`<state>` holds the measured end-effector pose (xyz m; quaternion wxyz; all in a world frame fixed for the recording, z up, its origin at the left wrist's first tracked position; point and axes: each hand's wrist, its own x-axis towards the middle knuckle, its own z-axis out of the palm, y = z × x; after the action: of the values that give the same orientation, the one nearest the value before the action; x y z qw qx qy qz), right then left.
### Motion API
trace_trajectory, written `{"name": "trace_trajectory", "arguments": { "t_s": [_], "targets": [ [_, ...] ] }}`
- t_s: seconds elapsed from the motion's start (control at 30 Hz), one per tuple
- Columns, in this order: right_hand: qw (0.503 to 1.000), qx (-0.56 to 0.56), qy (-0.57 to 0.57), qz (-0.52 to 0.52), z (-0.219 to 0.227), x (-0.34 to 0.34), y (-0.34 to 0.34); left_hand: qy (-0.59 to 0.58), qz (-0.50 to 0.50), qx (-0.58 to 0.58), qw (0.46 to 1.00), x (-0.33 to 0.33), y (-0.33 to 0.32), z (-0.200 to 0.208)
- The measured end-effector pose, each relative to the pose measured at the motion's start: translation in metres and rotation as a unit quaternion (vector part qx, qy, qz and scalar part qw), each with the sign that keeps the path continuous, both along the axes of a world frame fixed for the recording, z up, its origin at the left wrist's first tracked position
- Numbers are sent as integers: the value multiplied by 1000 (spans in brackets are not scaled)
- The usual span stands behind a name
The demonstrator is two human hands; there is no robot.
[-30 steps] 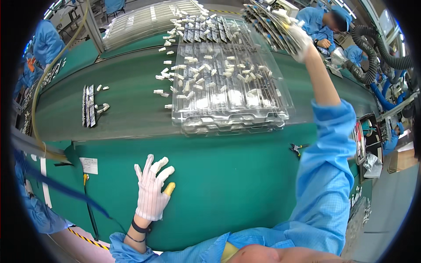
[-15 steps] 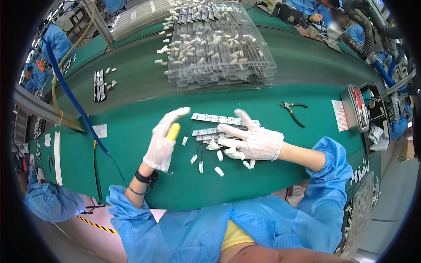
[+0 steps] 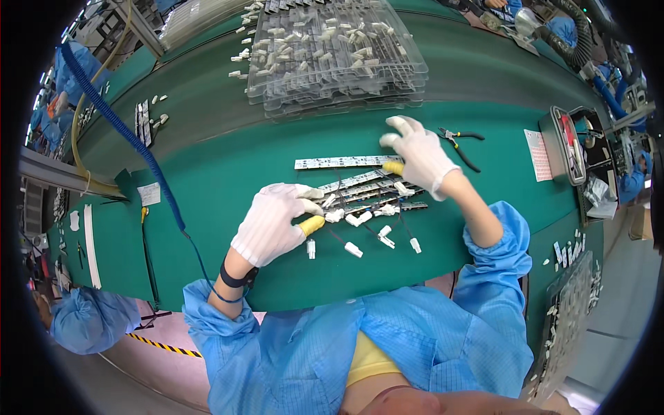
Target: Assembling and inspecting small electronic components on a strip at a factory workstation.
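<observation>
Both my hands wear white gloves with yellow thumb covers. My left hand (image 3: 277, 220) is at the left ends of a loose pile of circuit strips (image 3: 360, 189), its fingers stretched out and thumb apart. At the pile's upper right, my right hand (image 3: 420, 155) has its fingers apart and slightly bent. Its thumb rests by the right end of a separate circuit strip (image 3: 339, 163), which lies above the pile. Thin dark wires run from the pile to white connectors, one white connector (image 3: 353, 250) lying toward me. The right hand hides the far end of the upper strip.
Stacked clear trays (image 3: 339, 86) of wired strips stand at the back. Cutting pliers (image 3: 459, 146) lie right of my right hand, near a metal tool box (image 3: 564, 149). A blue coiled cord (image 3: 117, 114) hangs at left. Another tray (image 3: 567, 325) sits at lower right.
My left hand has come right, to the pile's left ends. My right hand has lifted off the pile and moved up and right. The pile's strips and connectors are now more exposed.
</observation>
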<state>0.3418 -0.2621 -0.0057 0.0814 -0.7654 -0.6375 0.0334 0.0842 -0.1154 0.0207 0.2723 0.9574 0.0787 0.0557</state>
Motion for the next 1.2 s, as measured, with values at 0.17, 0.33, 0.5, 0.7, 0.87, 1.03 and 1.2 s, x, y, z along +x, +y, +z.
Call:
{"name": "trace_trajectory", "arguments": {
  "t_s": [0.17, 0.33, 0.5, 0.7, 0.87, 1.03, 1.2],
  "targets": [
    [913, 76, 401, -7, -4, 1, 8, -282, 211, -127, 927, -9, 24, -15],
    [696, 225, 680, -49, 31, -21, -10, -168, 148, -431, 874, -15, 13, -13],
    [700, 237, 666, -100, 35, -29, -16, -269, 80, -478, 832, -15, -4, -17],
    [791, 133, 583, -133, 45, -21, -20, -279, 173, -264, 907, -19, 2, -20],
    [701, 223, 667, -114, 43, -25, -20, -311, 178, -205, 911, -21, 5, -18],
    [718, 237, 644, -114, 40, -23, -24, -380, 119, -147, 905, -18, 6, -19],
    [722, 221, 647, -110, 43, -21, -25, -351, 122, -158, 915, -20, 9, -18]
  ]
}}
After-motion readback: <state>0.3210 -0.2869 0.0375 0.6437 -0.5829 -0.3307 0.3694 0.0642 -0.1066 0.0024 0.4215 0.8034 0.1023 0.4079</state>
